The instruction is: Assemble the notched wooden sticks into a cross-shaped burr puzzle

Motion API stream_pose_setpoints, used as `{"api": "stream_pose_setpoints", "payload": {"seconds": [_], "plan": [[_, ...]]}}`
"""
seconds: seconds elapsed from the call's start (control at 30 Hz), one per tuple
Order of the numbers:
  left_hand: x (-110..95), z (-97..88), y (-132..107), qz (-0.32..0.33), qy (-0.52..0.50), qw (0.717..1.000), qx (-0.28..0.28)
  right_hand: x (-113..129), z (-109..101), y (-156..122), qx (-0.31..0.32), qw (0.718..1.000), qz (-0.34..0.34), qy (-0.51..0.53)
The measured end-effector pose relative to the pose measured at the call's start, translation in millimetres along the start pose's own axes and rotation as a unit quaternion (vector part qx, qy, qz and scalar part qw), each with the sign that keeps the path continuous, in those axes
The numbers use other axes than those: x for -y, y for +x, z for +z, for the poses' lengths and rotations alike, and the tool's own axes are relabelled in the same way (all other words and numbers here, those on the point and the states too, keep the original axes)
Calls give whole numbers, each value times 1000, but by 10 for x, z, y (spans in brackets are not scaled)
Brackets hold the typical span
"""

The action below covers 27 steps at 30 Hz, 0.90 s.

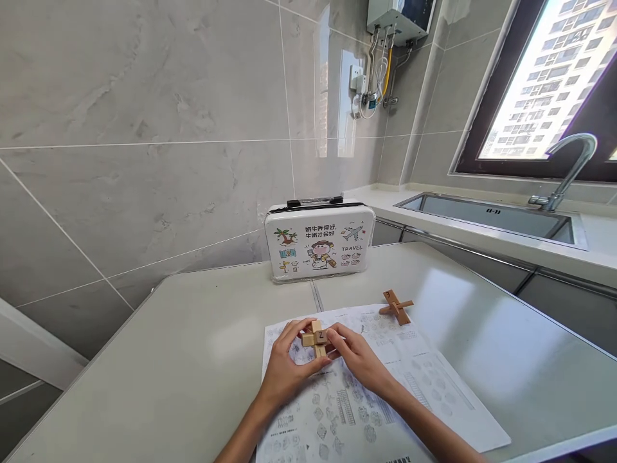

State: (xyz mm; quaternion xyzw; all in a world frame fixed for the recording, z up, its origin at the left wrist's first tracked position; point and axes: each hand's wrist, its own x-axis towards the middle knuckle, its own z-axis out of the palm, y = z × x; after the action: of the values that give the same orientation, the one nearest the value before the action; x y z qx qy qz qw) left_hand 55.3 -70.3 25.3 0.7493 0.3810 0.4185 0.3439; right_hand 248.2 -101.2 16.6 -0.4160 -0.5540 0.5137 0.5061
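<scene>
A small wooden block puzzle [317,339] made of crossed sticks, one marked with a "2", is held between both hands above a printed instruction sheet [424,386]. My left hand [287,368] grips its left side with curled fingers and thumb below. My right hand [357,357] pinches its right side. A second wooden cross-shaped puzzle [396,307] lies on the far right part of the sheet, apart from both hands.
The sheet lies on a pale table [183,360]. A white cartoon-printed case [319,242] stands at the table's back edge against a tiled wall. A steel sink [491,215] with a tap [569,164] sits on the counter at right, below a window.
</scene>
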Motion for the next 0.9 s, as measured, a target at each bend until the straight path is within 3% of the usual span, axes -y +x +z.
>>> {"api": "stream_pose_setpoints", "payload": {"seconds": [0.17,0.27,0.33,0.4,0.57,0.9], "plan": [[-20,27,-9,4,3,1000,23,-3,-68,-9,37,998,40,11],[24,57,-13,-11,18,1000,19,-42,-269,6,-24,993,28,-113],[73,79,-14,-33,34,999,2,-76,-483,31,-106,952,8,-286],[123,95,-11,-44,51,998,-11,-107,-715,59,-172,873,13,-456],[191,115,-12,-33,85,996,-3,-161,-1067,95,-223,811,48,-539],[163,104,-32,-64,106,992,29,-284,-1077,24,-218,790,62,-569]]}}
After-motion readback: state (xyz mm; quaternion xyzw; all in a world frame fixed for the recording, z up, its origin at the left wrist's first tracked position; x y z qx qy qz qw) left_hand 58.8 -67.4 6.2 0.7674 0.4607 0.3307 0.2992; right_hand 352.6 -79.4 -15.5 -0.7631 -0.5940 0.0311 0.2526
